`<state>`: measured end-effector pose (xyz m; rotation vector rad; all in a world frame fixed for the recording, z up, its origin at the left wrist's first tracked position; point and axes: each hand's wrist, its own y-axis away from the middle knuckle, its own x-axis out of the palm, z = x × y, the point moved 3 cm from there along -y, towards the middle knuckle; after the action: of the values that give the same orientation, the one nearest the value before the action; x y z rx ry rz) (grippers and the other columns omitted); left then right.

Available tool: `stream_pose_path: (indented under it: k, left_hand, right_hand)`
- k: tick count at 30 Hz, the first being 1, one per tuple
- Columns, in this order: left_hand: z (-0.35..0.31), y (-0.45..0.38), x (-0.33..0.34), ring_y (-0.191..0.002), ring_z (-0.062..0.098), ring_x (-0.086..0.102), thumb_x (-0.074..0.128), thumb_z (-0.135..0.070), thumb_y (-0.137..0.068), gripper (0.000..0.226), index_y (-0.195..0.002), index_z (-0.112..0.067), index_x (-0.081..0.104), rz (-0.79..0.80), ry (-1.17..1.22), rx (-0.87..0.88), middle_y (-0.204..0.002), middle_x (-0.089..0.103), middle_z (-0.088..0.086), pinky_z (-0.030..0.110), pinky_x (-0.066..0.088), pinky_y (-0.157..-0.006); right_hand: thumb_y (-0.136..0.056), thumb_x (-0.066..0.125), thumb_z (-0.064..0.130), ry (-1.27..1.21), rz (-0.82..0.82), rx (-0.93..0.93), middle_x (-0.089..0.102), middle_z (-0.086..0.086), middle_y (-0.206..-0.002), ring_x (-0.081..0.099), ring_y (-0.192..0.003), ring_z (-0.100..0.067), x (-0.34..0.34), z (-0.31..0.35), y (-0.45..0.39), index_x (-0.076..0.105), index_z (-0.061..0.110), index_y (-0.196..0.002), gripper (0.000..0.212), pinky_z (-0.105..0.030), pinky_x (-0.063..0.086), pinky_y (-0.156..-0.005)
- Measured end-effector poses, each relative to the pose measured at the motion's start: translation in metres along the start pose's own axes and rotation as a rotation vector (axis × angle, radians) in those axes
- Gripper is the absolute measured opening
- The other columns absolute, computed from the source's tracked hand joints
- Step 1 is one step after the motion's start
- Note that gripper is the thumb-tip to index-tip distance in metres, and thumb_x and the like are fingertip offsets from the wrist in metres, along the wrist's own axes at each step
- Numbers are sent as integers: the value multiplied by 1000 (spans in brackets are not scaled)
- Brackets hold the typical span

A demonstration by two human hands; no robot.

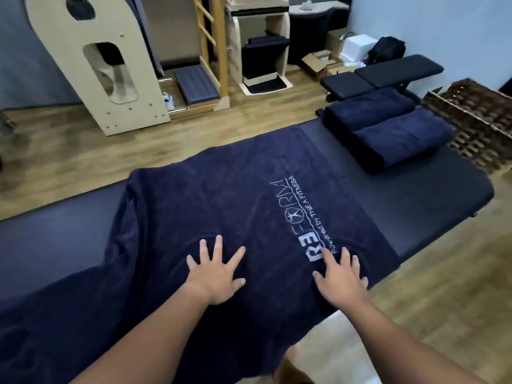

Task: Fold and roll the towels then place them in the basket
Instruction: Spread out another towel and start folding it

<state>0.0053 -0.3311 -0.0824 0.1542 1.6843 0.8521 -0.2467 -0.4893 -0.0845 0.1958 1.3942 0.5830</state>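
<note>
Navy terry towel (pixel 210 195) lies spread across the padded treatment table (pixel 432 200), covering it from the far edge to the near edge and spilling over the near-left side, where it hangs in loose folds. White lettering runs along its right part.

Left hand (pixel 214 275) rests flat on the towel near the near edge, fingers splayed and straight, gripping nothing. Right hand (pixel 342 275) lies just beside the lettering, fingers likewise spread and pressing on the cloth, nothing held.

Two folded navy towels (pixel 388 128) sit side by side at the far right corner of the table. The wicker basket (pixel 476 117) stands just off that corner, on the right.

Risks, as judged: the overhanging left portion is heavy and unsupported; if the hands lift, its weight may drag the towel off the near edge. The creases on the left, if not smoothed before folding, would give an uneven fold and a lopsided roll. The table's smooth surface may let the cloth slide while it is rolled.

Condition of the towel: dark, thick pile, mostly flat under the hands, rumpled at left.
</note>
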Motion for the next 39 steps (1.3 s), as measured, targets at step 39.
stream_pose_path:
  k: [39]
  left_hand:
    - [-134,-278,-197,-153,45,-9,25,-83,-89,69,-148,-67,-6,-170,61,-83,-170,-10,4,73,6,-115]
  right_hand:
    - [-97,38,63,104,-100,-306,-11,-13,-168,-15,-151,-45,-92,19,-220,4,38,-159,75,-75,2,-113]
